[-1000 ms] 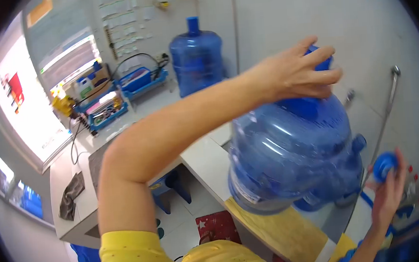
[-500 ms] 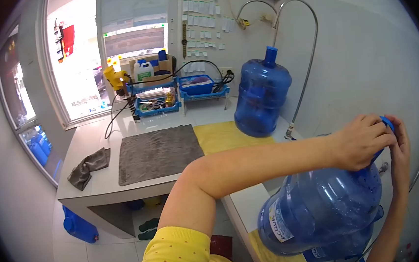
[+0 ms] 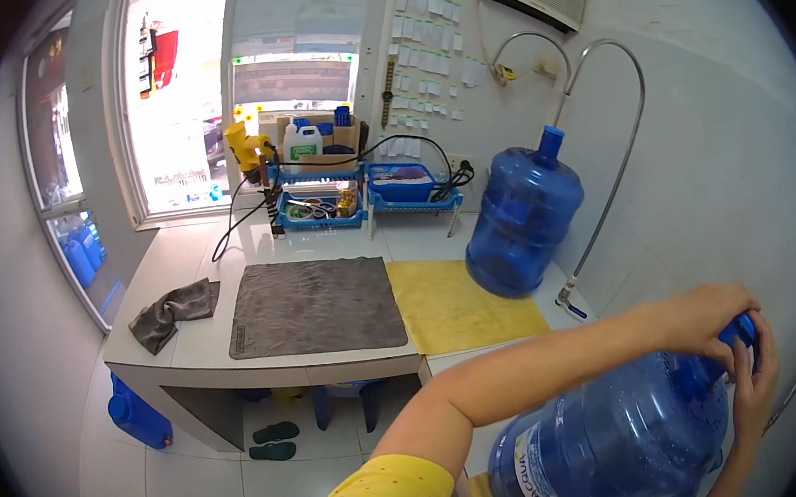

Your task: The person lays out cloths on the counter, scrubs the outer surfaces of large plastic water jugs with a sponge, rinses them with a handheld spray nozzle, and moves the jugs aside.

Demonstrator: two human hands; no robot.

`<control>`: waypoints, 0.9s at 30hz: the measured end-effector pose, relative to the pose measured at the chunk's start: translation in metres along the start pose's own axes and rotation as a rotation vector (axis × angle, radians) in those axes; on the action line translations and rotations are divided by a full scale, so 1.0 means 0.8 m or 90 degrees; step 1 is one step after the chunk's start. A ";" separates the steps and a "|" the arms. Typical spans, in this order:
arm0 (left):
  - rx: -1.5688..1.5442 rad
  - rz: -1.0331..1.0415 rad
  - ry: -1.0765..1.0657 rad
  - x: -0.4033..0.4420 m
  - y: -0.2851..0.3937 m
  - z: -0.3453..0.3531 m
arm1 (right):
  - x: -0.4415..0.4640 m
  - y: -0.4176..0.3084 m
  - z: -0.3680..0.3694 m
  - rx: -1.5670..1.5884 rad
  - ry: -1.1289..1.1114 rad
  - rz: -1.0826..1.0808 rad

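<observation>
A large clear-blue water bottle [image 3: 600, 438] with an ACQUA label stands at the lower right, partly on a yellow cloth. My left hand [image 3: 707, 313] is closed round the top of its neck, beside the blue cap. The fingers of my right hand [image 3: 753, 365] press on the blue cap [image 3: 739, 329] from the right side. Both hands meet at the bottle's mouth, and the fingers partly hide the cap. Another blue bottle [image 3: 522, 220], capped, stands upright at the back of the counter.
The counter [image 3: 175, 261] carries a grey mat [image 3: 317, 306], a yellow cloth [image 3: 459, 309] and a crumpled grey cloth [image 3: 174, 313]. Blue baskets [image 3: 320, 208] and a yellow heat gun [image 3: 245, 148] stand behind. A curved metal pipe [image 3: 635, 118] rises at right.
My right hand has brought the blue cap from the side to the bottle's neck, where both hands now meet. The view has swung, showing more of the counter.
</observation>
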State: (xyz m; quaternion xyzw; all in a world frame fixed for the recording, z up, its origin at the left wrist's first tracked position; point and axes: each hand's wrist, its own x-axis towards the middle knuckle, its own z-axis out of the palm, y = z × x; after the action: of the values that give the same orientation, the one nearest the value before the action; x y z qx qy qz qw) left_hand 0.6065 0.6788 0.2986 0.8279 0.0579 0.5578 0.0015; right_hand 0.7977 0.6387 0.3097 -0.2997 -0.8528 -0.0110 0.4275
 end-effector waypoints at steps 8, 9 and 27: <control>0.044 0.048 0.032 -0.005 0.002 0.003 | -0.012 0.022 0.017 0.049 0.110 0.013; 0.043 0.064 0.045 -0.004 0.002 0.006 | -0.015 0.023 0.015 0.026 0.113 0.008; -0.026 0.069 0.087 -0.046 -0.069 -0.043 | -0.008 0.000 0.006 -0.091 0.099 -0.002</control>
State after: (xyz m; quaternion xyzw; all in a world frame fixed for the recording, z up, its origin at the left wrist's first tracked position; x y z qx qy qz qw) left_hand 0.5559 0.7278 0.2740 0.7895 0.0017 0.6135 -0.0159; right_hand 0.7972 0.6367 0.3020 -0.3262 -0.8147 -0.0957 0.4697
